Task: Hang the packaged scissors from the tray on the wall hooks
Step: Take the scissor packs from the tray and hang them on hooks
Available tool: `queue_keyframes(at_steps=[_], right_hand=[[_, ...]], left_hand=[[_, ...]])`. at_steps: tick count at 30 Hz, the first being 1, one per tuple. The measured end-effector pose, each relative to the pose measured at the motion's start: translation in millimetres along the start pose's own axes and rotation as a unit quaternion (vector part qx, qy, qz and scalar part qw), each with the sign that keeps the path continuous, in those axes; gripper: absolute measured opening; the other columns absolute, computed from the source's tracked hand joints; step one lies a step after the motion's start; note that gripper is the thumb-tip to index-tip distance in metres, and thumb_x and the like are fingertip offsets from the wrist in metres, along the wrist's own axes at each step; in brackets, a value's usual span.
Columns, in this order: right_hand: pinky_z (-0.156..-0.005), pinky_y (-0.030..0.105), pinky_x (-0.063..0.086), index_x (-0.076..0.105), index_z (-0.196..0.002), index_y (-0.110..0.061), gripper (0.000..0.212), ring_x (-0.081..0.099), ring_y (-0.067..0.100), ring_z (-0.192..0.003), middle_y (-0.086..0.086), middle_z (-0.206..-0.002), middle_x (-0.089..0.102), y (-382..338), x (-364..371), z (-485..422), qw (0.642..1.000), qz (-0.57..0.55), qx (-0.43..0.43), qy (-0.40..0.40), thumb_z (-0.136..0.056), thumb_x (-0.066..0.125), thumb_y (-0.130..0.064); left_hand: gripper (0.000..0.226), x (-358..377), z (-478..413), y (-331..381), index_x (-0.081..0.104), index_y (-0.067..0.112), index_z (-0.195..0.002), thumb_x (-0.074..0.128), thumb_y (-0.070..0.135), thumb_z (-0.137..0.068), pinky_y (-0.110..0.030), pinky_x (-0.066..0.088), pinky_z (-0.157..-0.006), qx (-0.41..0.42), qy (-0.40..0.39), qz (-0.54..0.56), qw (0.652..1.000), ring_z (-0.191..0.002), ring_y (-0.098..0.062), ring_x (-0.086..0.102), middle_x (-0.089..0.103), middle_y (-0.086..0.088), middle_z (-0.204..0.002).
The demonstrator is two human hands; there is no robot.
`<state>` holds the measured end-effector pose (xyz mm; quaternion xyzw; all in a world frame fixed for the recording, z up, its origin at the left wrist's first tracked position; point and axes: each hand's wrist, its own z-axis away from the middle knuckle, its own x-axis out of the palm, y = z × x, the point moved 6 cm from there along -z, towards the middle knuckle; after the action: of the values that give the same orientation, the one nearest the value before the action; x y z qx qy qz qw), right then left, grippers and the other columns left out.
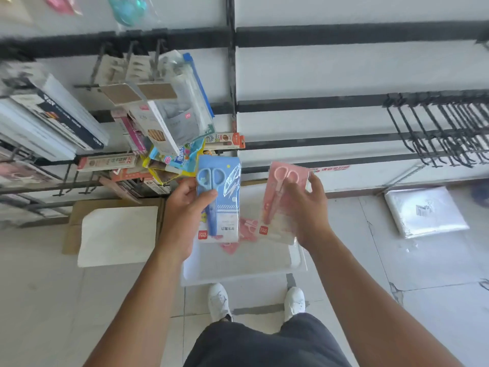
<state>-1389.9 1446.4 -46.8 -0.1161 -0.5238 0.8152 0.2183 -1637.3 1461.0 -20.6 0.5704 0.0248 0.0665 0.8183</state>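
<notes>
My left hand [185,207] has its grip clamped on the blue packaged scissors [221,197], thumb across the front just under the handle loops and fingers behind the card. My right hand [309,210] has its grip closed on the pink packaged scissors [280,200], fingers curled round its right edge. Both packs are lifted above the white tray [238,268], which sits on the floor in front of my shoes and holds at least one more pink pack [247,229].

I judge these packs light: thin card backing under a clear plastic cover, stiff enough to keep flat but likely to bend if squeezed mid-panel. The plastic looks glossy, so probably a bit slippery. Holding by the lower or side edge seems best, leaving the top free; I cannot make out the hang hole in either pack, since the tops are blurred.

The floor is pale tile. The wall ahead carries black rails; the left section is crowded with hanging stationery [169,115], while a dense row of bare hooks [436,131] stands well to the right. A plastic-wrapped bundle [426,211] lies on the floor beneath them.
</notes>
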Motion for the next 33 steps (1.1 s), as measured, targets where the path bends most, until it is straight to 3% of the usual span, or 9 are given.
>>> queue_keyframes(at_steps=[3,6,9,13,18,22,27,31,33], right_hand=[[-0.061,0.032,0.061,0.05,-0.115,-0.015,0.023,0.07,0.013,-0.063,0.0,-0.085,0.069,-13.7,-14.3,3.4,0.999,-0.035,0.006,-0.033,-0.098,0.062,-0.025],[-0.053,0.03,0.057,0.045,-0.113,-0.016,0.021,0.066,0.017,-0.069,0.004,-0.091,0.062,-26.3,-41.1,2.1,0.998,-0.015,0.002,-0.068,-0.097,0.059,-0.016],[-0.055,0.028,0.054,0.047,-0.124,-0.017,0.032,0.062,0.018,-0.074,0.005,-0.1,0.059,-36.0,-72.6,0.4,0.996,0.002,-0.001,-0.092,-0.094,0.057,-0.011],[-0.061,0.029,0.05,0.056,-0.122,-0.026,0.036,0.062,0.019,-0.08,0.003,-0.107,0.061,-47.8,-104.7,0.4,0.991,0.053,-0.02,-0.119,-0.089,0.056,-0.011],[-0.042,0.025,0.044,0.06,-0.106,-0.016,0.022,0.058,0.022,-0.061,0.006,-0.086,0.064,-57.1,-124.4,1.0,0.987,0.114,0.004,-0.111,-0.085,0.058,-0.01],[-0.042,0.028,0.056,0.054,-0.103,-0.009,0.017,0.063,0.024,-0.064,0.01,-0.082,0.062,-58.9,-132.6,-0.2,0.993,0.049,0.052,-0.09,-0.087,0.06,-0.006],[-0.052,0.034,0.06,0.047,-0.126,-0.026,0.048,0.07,0.036,-0.086,0.016,-0.106,0.063,-53.8,-124.4,-1.1,0.981,-0.051,0.132,-0.132,-0.091,0.054,0.007],[-0.058,0.036,0.058,0.057,-0.113,0.002,0.033,0.071,0.033,-0.079,0.025,-0.121,0.066,-48.4,-99.5,4.1,0.962,-0.11,0.168,-0.183,-0.082,0.051,0.009],[-0.061,0.034,0.058,0.06,-0.116,0.01,0.032,0.067,0.032,-0.083,0.024,-0.118,0.067,-50.2,-88.4,8.7,0.96,-0.126,0.175,-0.181,-0.084,0.054,0.006]], left_hand=[[0.017,12.6,20.2,12.2,0.071,0.02,-0.096,0.071,0.012,-0.081,-0.061,0.05,-0.093,0.021,0.015,0.006,1.0,-0.096,-0.034,0.072,0.078,-0.007,-0.099],[0.022,35.4,47.3,21.4,0.069,0.016,-0.105,0.063,0.001,-0.09,-0.059,0.051,-0.094,0.045,0.037,0.019,0.998,-0.104,-0.035,0.07,0.076,-0.012,-0.113],[0.021,58.4,71.8,23.7,0.07,0.017,-0.104,0.063,0.002,-0.09,-0.056,0.055,-0.087,0.053,0.072,0.024,0.996,-0.098,-0.032,0.071,0.076,-0.01,-0.11],[0.011,79.5,99.6,24.9,0.071,0.017,-0.093,0.067,0.008,-0.088,-0.049,0.058,-0.079,0.062,0.129,0.012,0.99,-0.087,-0.029,0.075,0.079,-0.004,-0.092],[0.016,76.5,122.4,30.9,0.071,0.018,-0.09,0.072,0.014,-0.075,-0.027,0.047,-0.056,0.077,0.192,0.009,0.978,-0.061,-0.019,0.056,0.07,-0.009,-0.087],[0.032,67.6,131.2,39.2,0.066,0.025,-0.104,0.068,0.002,-0.083,-0.029,0.054,-0.048,0.076,0.205,0.034,0.975,-0.062,-0.023,0.068,0.074,-0.005,-0.091],[0.021,52.4,129.5,33.8,0.067,0.019,-0.108,0.067,0.015,-0.088,-0.033,0.058,-0.052,0.015,0.214,0.139,0.967,-0.06,-0.027,0.073,0.074,-0.007,-0.086],[0.007,39.1,117.7,32.7,0.069,0.017,-0.092,0.068,0.015,-0.086,-0.027,0.041,-0.049,-0.026,0.216,0.218,0.951,-0.063,-0.02,0.057,0.068,-0.009,-0.088],[0.008,34.7,111.4,38.4,0.069,0.016,-0.092,0.064,0.011,-0.088,-0.026,0.045,-0.049,-0.024,0.177,0.247,0.952,-0.067,-0.02,0.058,0.069,-0.008,-0.086]])
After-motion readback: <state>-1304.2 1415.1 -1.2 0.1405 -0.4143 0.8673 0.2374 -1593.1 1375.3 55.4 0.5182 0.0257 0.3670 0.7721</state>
